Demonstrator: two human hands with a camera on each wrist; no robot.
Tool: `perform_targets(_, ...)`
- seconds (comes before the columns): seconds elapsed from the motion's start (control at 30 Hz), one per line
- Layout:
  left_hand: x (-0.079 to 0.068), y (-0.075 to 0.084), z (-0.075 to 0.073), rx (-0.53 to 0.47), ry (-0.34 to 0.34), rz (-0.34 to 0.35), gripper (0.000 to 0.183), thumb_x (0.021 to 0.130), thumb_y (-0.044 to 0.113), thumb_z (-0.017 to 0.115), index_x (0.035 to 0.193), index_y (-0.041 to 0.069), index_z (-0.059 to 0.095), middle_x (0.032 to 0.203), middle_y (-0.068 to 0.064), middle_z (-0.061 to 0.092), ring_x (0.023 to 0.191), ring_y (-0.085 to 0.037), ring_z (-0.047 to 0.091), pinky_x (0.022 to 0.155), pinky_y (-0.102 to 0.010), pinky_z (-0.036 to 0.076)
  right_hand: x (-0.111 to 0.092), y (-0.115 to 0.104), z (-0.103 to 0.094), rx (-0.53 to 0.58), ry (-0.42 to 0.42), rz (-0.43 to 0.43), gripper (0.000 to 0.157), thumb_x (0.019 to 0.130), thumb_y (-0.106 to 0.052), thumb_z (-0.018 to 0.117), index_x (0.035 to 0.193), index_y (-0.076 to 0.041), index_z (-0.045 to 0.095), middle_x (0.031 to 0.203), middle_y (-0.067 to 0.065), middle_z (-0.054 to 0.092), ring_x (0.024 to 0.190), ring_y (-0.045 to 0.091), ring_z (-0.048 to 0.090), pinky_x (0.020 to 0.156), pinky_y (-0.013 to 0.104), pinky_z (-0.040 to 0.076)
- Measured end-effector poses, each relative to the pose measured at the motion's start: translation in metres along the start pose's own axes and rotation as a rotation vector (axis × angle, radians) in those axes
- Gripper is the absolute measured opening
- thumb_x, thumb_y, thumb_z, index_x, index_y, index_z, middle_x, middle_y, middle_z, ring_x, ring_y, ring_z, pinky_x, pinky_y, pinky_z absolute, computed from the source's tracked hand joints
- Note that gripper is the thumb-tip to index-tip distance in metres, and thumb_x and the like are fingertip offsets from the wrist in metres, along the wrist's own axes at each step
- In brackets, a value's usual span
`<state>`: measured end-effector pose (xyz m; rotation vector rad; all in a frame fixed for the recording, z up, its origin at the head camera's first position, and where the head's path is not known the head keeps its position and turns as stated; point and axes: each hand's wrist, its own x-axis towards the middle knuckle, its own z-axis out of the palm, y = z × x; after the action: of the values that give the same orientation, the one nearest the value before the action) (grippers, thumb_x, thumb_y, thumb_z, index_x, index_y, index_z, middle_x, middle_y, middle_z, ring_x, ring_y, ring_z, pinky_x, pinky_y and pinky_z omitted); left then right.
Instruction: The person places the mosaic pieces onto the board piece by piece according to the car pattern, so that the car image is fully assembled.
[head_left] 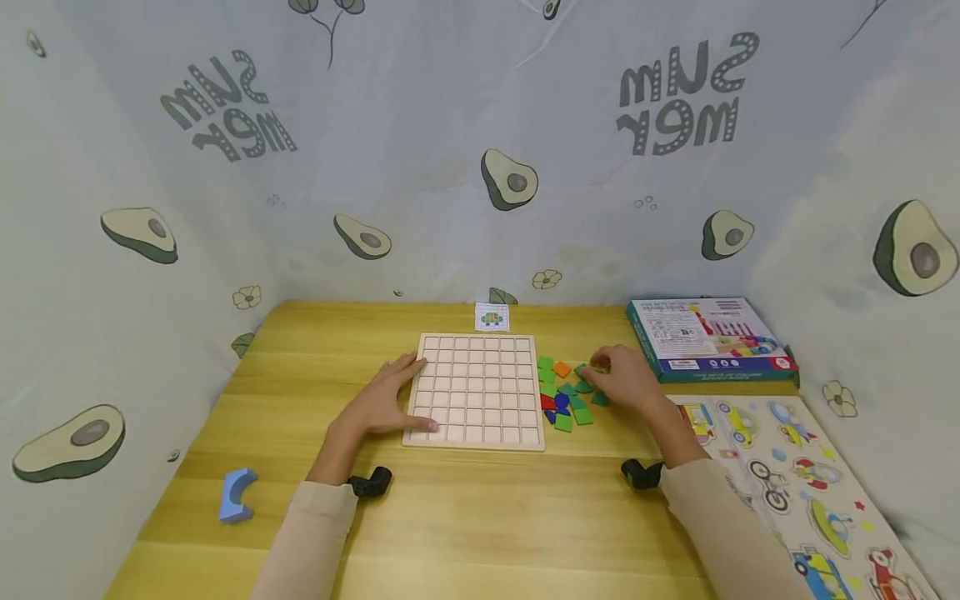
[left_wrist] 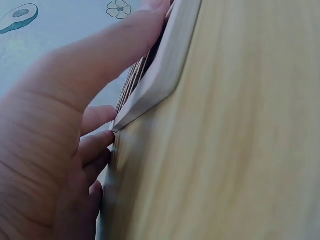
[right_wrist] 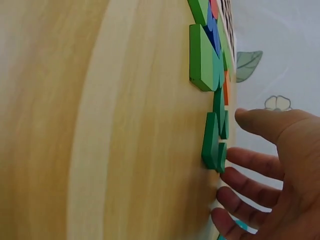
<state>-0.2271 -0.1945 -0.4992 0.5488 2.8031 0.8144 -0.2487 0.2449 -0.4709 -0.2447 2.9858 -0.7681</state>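
Note:
A wooden grid board lies on the table, its squares bare. At its left side rests my left hand, thumb on the front left part and the fingers spread along the edge; the left wrist view shows the thumb over the board's rim. Right of the board lies a loose cluster of coloured wooden pieces, among them a light green square, an orange square and a blue round piece. My right hand is at the cluster's far right, its loosely bent fingers beside dark green pieces.
A small pattern card with a green figure lies behind the board. A boxed toy stands at the back right, with a picture puzzle board in front of it. A blue arch block sits at the left.

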Motion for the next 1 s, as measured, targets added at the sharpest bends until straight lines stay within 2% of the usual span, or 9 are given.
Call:
perform_targets(0.23, -0.001, -0.005, 0.004, -0.002, 0.019, -0.002, 0.119, 0.07, 0.07, 0.084, 0.164, 0.022, 0.03, 0.174, -0.006, 0.018, 0.16, -0.041, 0.011, 0.127, -0.063, 0.017, 0.01, -0.007, 0.002, -0.034, -0.025, 0.082, 0.044, 0.096, -0.042, 0.07, 0.111, 0.0, 0.07, 0.113, 0.02, 0.068, 0.102, 0.035, 0.062, 0.092, 0.053, 0.054)
perform_targets(0.47, 0.0, -0.007, 0.008, 0.008, 0.034, 0.022, 0.118, 0.071, 0.069, 0.084, 0.164, 0.021, 0.03, 0.174, -0.006, 0.019, 0.16, -0.039, 0.012, 0.128, -0.061, 0.015, 0.01, -0.011, 0.001, -0.009, -0.039, 0.045, 0.034, 0.098, -0.027, 0.069, 0.116, 0.002, 0.071, 0.114, 0.022, 0.067, 0.105, 0.037, 0.062, 0.094, 0.055, 0.053)
perform_targets(0.67, 0.0, -0.009, 0.009, 0.004, 0.039, 0.024, 0.117, 0.071, 0.069, 0.083, 0.164, 0.022, 0.03, 0.174, -0.006, 0.019, 0.16, -0.042, 0.011, 0.127, -0.064, 0.017, 0.007, -0.009, 0.003, 0.013, -0.005, 0.066, 0.042, 0.095, -0.034, 0.073, 0.111, 0.005, 0.069, 0.112, 0.024, 0.067, 0.105, 0.039, 0.061, 0.094, 0.055, 0.053)
perform_targets(0.8, 0.0, -0.01, 0.009, -0.002, 0.042, 0.03, 0.117, 0.071, 0.07, 0.083, 0.164, 0.022, 0.03, 0.173, -0.006, 0.019, 0.16, -0.042, 0.011, 0.127, -0.065, 0.016, 0.008, -0.009, 0.004, 0.03, 0.004, 0.087, 0.04, 0.094, -0.035, 0.074, 0.103, 0.003, 0.068, 0.108, 0.023, 0.068, 0.104, 0.04, 0.062, 0.093, 0.055, 0.053)
perform_targets(1.0, 0.0, -0.008, 0.008, -0.004, 0.045, 0.031, 0.118, 0.07, 0.069, 0.084, 0.164, 0.022, 0.03, 0.173, -0.004, 0.019, 0.161, -0.035, 0.013, 0.13, -0.059, 0.013, 0.009, -0.008, 0.008, 0.036, 0.006, 0.084, 0.036, 0.096, -0.028, 0.071, 0.11, 0.005, 0.068, 0.112, 0.024, 0.066, 0.105, 0.039, 0.061, 0.095, 0.055, 0.053)
